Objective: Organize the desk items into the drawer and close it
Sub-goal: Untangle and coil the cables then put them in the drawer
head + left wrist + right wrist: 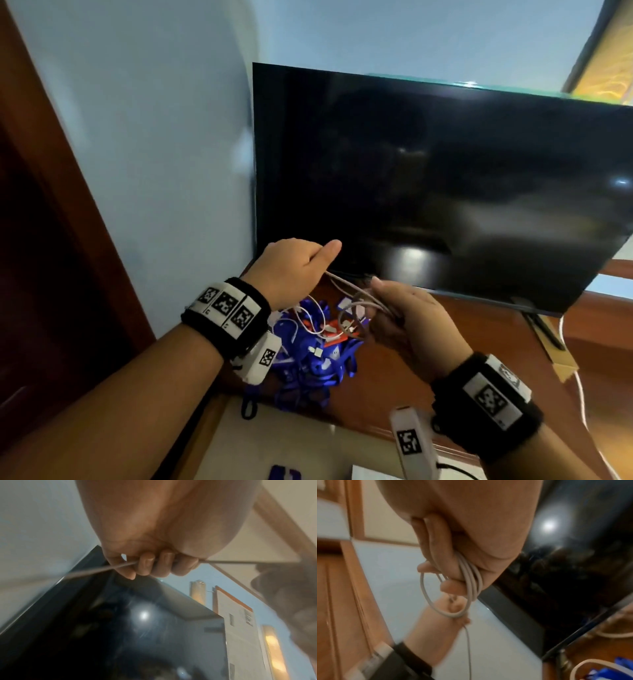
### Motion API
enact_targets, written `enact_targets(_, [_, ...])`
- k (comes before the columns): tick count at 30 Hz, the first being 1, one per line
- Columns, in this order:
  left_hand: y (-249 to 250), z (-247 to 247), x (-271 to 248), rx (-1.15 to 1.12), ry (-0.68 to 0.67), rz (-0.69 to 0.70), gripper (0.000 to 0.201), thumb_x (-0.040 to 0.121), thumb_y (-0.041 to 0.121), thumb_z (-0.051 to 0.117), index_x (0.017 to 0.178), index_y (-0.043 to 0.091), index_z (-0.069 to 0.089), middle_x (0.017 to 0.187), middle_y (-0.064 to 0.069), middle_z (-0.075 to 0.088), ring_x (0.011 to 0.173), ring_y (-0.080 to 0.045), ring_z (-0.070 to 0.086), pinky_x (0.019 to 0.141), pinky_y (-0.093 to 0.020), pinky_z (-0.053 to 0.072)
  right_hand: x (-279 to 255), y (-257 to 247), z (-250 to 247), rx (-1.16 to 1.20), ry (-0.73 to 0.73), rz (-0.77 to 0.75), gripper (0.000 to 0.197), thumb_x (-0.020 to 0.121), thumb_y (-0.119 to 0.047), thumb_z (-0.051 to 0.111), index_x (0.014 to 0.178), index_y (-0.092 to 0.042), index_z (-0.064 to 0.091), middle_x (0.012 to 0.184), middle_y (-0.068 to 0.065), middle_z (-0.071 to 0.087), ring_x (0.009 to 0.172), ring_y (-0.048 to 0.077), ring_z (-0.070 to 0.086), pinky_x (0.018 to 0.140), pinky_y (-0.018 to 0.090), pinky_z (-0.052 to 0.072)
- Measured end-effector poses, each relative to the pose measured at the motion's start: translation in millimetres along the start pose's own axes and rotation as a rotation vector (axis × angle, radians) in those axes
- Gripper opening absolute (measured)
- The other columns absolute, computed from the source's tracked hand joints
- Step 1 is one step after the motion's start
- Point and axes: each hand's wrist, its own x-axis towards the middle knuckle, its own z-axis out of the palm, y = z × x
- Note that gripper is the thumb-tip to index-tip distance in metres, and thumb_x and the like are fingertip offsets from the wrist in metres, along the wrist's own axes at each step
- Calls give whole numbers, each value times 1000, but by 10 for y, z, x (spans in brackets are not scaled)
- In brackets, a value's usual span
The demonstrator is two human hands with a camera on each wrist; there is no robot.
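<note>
A thin white cable (356, 294) runs between both hands above the wooden desk (394, 373). My right hand (404, 315) grips several coils of the cable (471, 580) in its curled fingers (452, 586). My left hand (294, 263) is raised to the left of it, and its curled fingers (145, 563) hold one strand of the cable (96, 570), pulled taut. Under the hands lies a heap of blue lanyards (308, 359) with red-and-white pieces and a loose white lead mixed in. An open drawer (291, 448) with a pale bottom shows at the lower edge.
A large dark monitor (445, 185) stands on the desk right behind the hands. A light blue wall (154, 154) and a brown door frame (68, 222) are at the left. Another white cable (579, 387) trails along the desk at the right.
</note>
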Motion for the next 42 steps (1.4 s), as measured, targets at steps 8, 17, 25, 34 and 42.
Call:
enact_targets(8, [-223, 494, -361, -417, -153, -232, 59, 106, 61, 36, 61, 23, 32, 54, 8, 27, 46, -12, 25, 56, -35, 27, 119, -192, 134, 443, 73, -26, 37, 108, -39, 40, 79, -17, 48, 54, 1, 34, 43, 18, 33, 69, 35, 47])
enact_targets(17, [34, 358, -830, -248, -364, -130, 59, 107, 59, 33, 77, 20, 66, 49, 9, 45, 47, -6, 42, 57, -25, 36, 252, 73, 76, -145, 387, -145, 29, 111, -33, 38, 114, -9, 54, 108, 1, 76, 99, 18, 72, 85, 19, 51])
enact_targets(25, [191, -90, -564, 177, -81, 160, 57, 108, 55, 31, 67, 22, 52, 66, 3, 56, 67, -15, 54, 78, -39, 46, 194, 488, 188, -487, 142, 17, 37, 109, -30, 43, 87, -1, 38, 59, 3, 50, 46, 11, 47, 49, 26, 41])
enact_targets(34, [-133, 101, -357, -452, -298, -46, 71, 95, 77, 27, 101, 22, 70, 76, 23, 64, 73, 6, 58, 77, -12, 43, 46, 349, 246, 131, -17, 93, 34, 100, -35, 53, 81, -7, 56, 55, 0, 24, 47, 11, 19, 41, 18, 24])
enact_targets(42, [-211, 442, -527, -522, -200, 46, 45, 101, 65, 44, 95, 23, 59, 76, -6, 58, 70, -27, 55, 70, -46, 50, 64, 337, 156, 437, -144, 106, 37, 105, -32, 43, 81, -6, 55, 55, 6, 32, 45, 20, 32, 69, 36, 40])
